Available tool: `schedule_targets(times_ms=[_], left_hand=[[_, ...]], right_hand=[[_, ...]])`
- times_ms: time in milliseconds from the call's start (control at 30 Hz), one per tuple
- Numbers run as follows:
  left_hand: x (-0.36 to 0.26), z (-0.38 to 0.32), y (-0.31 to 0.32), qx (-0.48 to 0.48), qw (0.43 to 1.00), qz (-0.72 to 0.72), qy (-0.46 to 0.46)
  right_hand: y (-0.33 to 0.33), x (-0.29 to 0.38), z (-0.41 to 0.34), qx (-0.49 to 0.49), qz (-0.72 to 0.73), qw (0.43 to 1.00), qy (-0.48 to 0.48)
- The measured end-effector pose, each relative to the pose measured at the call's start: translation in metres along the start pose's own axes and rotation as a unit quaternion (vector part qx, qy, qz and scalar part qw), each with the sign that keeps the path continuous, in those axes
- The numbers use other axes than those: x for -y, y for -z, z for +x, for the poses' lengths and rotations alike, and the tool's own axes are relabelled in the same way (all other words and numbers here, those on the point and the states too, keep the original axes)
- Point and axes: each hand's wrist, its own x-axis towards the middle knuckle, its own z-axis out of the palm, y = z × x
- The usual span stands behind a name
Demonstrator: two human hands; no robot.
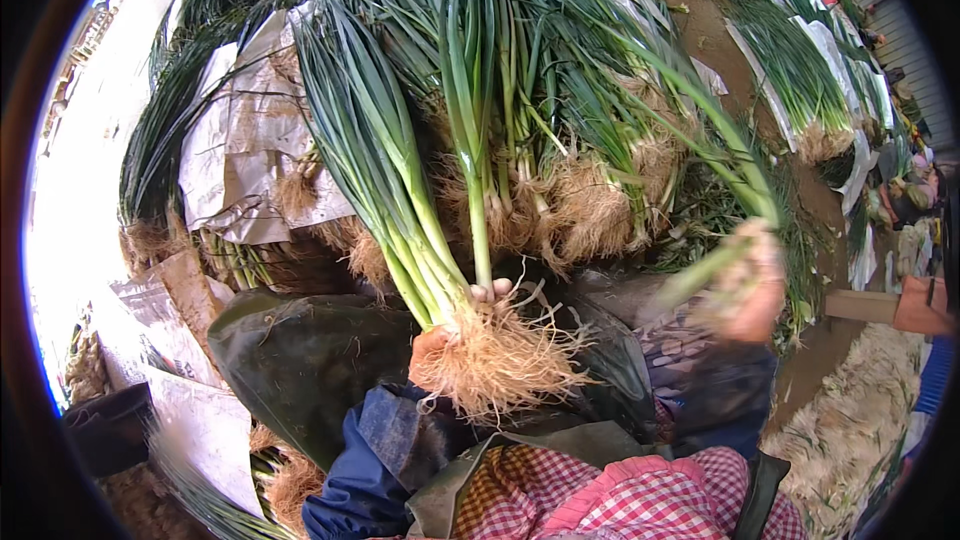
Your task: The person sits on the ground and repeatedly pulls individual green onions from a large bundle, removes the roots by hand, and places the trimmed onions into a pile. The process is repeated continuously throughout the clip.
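A bunch of green onions [424, 217] with long green leaves and tan, stringy roots [510, 360] is gripped near the roots by my left hand [439, 337], above my lap. The roots hide much of that hand. Off to the right, my right hand [754, 285] is blurred by motion and closed round the lower part of a green onion stalk [757, 187], whose leaves reach up and left. A pale green stem [694, 274] sticks out leftward from the same hand. More green onions with matted roots [592, 210] lie in a heap just beyond my lap.
Dirty white sheeting [247, 142] lies at the left beside another onion pile [142, 165]. Farther right, a bundle of green onions [806, 82] rests past a strip of brown ground [814, 202]. A heap of pale plant scraps [847, 397] lies at lower right, near a person's hand [926, 305].
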Motion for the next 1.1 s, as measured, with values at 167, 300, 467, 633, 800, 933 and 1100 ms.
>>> schedule_targets(times_ms=[167,300,467,633,800,933,1100], left_hand=[[-0.006,0.004,0.003,0.187,0.973,-0.125,-0.044],[-0.012,-0.004,-0.012,0.087,0.981,-0.112,-0.134],[-0.019,-0.024,0.050,-0.091,0.994,0.016,0.051],[-0.010,-0.020,0.005,0.015,0.996,-0.087,-0.010],[-0.008,-0.020,-0.019,-0.047,0.999,-0.025,-0.011],[-0.011,-0.029,0.036,-0.086,0.991,0.024,0.096],[-0.009,-0.026,0.044,-0.008,0.991,-0.077,0.110]], right_hand=[[0.312,0.127,0.080,-0.038,-0.780,0.601,0.168],[0.071,0.028,0.033,0.019,-0.537,0.818,0.206],[-0.166,-0.146,0.019,0.341,-0.587,0.733,0.044],[-0.209,-0.178,0.074,0.251,-0.689,0.678,0.059],[-0.164,-0.094,0.029,0.308,-0.249,0.909,-0.128],[-0.160,-0.106,-0.020,0.406,-0.175,0.841,-0.313],[-0.194,-0.127,-0.009,0.418,-0.063,0.862,-0.281]])
